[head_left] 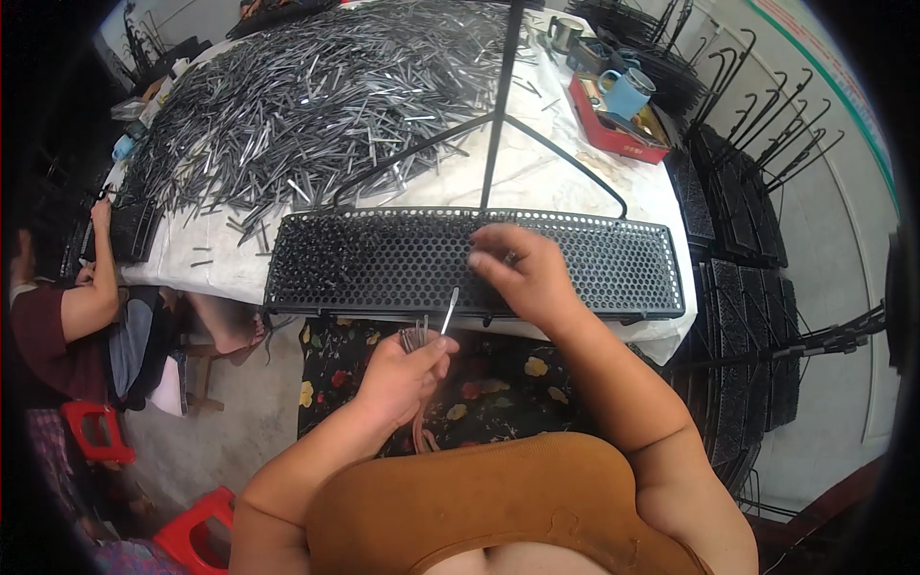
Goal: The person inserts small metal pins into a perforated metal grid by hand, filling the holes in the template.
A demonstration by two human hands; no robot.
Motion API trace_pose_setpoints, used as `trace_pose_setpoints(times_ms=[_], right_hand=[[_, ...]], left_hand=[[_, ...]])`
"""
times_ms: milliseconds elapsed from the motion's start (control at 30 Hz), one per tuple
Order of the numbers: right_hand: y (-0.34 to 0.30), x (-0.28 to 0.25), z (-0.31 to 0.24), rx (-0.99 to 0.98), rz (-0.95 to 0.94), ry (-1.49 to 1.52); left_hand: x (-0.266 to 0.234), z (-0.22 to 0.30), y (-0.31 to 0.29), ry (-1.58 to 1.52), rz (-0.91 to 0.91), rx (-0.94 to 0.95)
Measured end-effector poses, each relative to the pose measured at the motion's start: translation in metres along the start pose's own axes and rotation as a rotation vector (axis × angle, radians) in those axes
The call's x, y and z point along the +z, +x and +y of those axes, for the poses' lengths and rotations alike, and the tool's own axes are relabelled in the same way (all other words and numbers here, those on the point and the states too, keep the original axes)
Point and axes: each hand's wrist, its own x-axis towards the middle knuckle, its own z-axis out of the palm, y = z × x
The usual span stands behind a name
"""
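Observation:
My left hand [404, 377] is closed round a small bunch of thin metal strips [415, 336]. One shiny strip [450, 309] sticks up from between its thumb and fingers. Directly ahead lies a long black perforated rack [585, 264] with a grid of round holes and a black rod frame behind it. Dark pieces crowd the holes at its left end. Above the middle of the rack is my right hand [527, 273], thumb and fingers curled together and slightly blurred. Whatever is between those fingertips, if anything, is hidden.
A large heap of metal strips [316, 105] covers the white-clothed table [632, 192]. A red tray [623, 139] bearing a blue mug [628, 93] stands at the right. Black hooked racks [743, 287] stack along the wall. At left, a co-worker [81, 316] sits near red stools [196, 532].

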Motion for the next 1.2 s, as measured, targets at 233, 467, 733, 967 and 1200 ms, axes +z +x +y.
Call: trace_pose_setpoints(times_ms=[233, 467, 733, 967, 1200], right_hand=[[0.017, 0.030, -0.023, 0.533, -0.433, 0.637], [0.055, 0.066, -0.022, -0.092, -0.035, -0.109], [0.067, 0.084, -0.021, -0.346, 0.030, -0.226], [0.069, 0.085, -0.020, -0.376, 0.017, -0.235], [0.069, 0.087, -0.020, -0.458, 0.059, -0.253]], left_hand=[[-0.012, 0.013, -0.011, -0.101, 0.018, 0.036], [-0.032, 0.014, -0.023, -0.166, 0.062, 0.029], [-0.042, 0.014, -0.023, -0.204, 0.073, 0.073], [-0.045, 0.016, -0.023, -0.223, 0.074, 0.096], [-0.047, 0.014, -0.022, -0.213, 0.086, 0.119]])
